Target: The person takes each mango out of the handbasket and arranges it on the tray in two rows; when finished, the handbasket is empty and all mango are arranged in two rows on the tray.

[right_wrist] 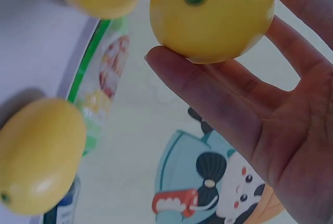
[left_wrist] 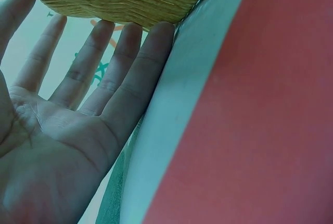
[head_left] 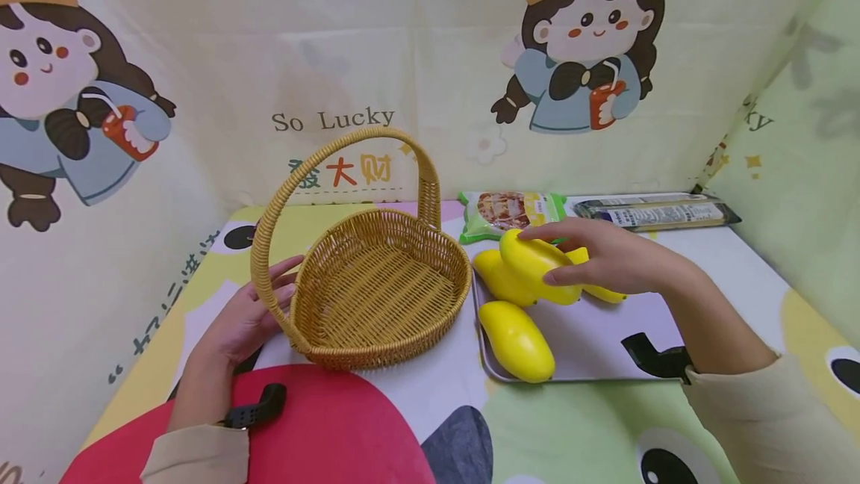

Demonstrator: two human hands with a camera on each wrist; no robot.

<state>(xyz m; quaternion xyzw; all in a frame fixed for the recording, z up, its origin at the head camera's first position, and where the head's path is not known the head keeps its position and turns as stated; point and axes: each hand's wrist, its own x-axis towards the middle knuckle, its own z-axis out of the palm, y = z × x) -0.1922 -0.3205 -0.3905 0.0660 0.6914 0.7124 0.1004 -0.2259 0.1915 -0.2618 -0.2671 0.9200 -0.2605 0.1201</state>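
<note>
With thumb and fingers my right hand [head_left: 608, 256] grips a yellow mango [head_left: 534, 264] above the left part of a pale purple tray [head_left: 605, 349]. In the right wrist view the stem end of this mango [right_wrist: 223, 26] faces the camera. Other mangoes lie on the tray: one at the front [head_left: 517, 342], one partly hidden behind the held fruit [head_left: 493, 275], and more yellow fruit [head_left: 608, 293] under the hand. My left hand [head_left: 235, 323] is at the left side of a woven basket [head_left: 383, 290] with a tall handle. Its fingers [left_wrist: 83, 70] are extended, fingertips right at the basket wall.
Behind the tray lies a green-edged food packet [head_left: 513, 213]. A long dark packet [head_left: 661, 211] lies at the back right. A printed cloth [head_left: 450, 88] hangs as a backdrop behind the table, and the basket's handle [head_left: 316, 159] arches above its rim.
</note>
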